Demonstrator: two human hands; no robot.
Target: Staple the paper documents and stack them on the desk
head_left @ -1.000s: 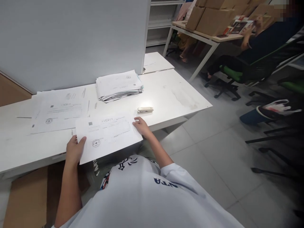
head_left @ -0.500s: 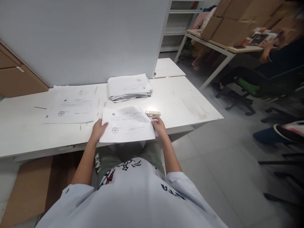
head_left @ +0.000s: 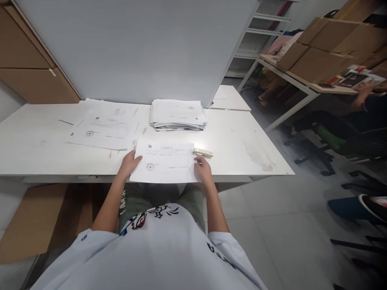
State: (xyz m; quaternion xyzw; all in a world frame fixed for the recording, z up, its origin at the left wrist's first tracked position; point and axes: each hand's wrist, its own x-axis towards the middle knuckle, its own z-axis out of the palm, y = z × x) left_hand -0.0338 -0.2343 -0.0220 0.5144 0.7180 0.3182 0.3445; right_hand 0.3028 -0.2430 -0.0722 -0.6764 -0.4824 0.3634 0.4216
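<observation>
A printed paper sheet [head_left: 166, 163] with a round star stamp lies at the front edge of the white desk [head_left: 226, 133], its near side reaching the edge. My left hand [head_left: 130, 163] grips its left edge, thumb on top. On the opposite edge, my right hand [head_left: 203, 169] is closed on the sheet, fingers curled. Just beyond the right fingers rests a cream stapler [head_left: 203, 152], touching or very near the paper's corner. Behind the sheet sits a thick stack of papers [head_left: 178, 114]. More printed sheets [head_left: 105, 127] lie flat to the left.
A grey panel [head_left: 136, 48] rises behind the desk. Cardboard boxes [head_left: 27, 80] stand at the left, and another carton [head_left: 33, 221] is under the desk. At the right, a co-worker's hand [head_left: 365, 86] is at a second table [head_left: 290, 76] with stacked boxes.
The sheet now lies flatter, its right corner no longer curled up. Both hands stay on its edges. The camera view has turned, shifting the surroundings.
</observation>
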